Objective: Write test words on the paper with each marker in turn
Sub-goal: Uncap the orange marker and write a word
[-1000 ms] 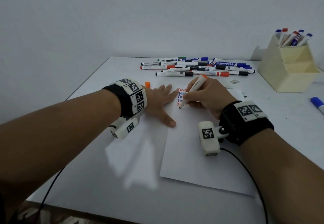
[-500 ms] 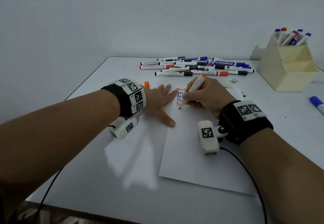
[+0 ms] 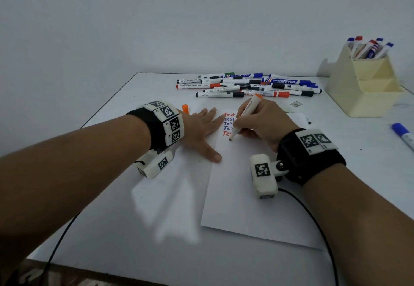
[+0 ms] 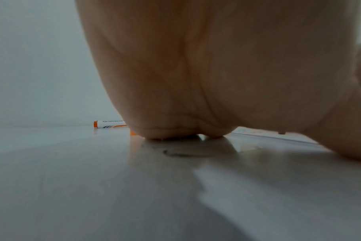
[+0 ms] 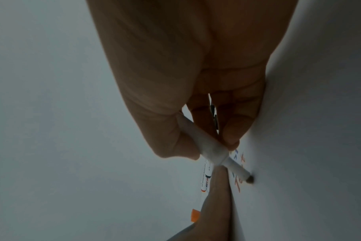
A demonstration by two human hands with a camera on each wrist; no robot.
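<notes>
Little changed over last second: right hand [image 3: 264, 124] still grasps orange marker [image 3: 246, 115], tip just below fifth "Test" on paper [image 3: 257, 207]; new line not begun. Left hand [image 3: 201, 128] stays flat, fingers spread, pinning paper's left edge. White table [image 3: 112, 218]; marker pile [image 3: 246, 85] far; cream holder [image 3: 363, 84] far right; plain wall.

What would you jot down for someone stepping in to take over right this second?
Left hand: flat, pressing the paper by its left edge.
Right hand: grips the orange marker, tip at the paper below the last word.
Done: five "Test" lines in red and blue.
Left: the marker pile behind; its orange cap lies beyond the left hand.
</notes>
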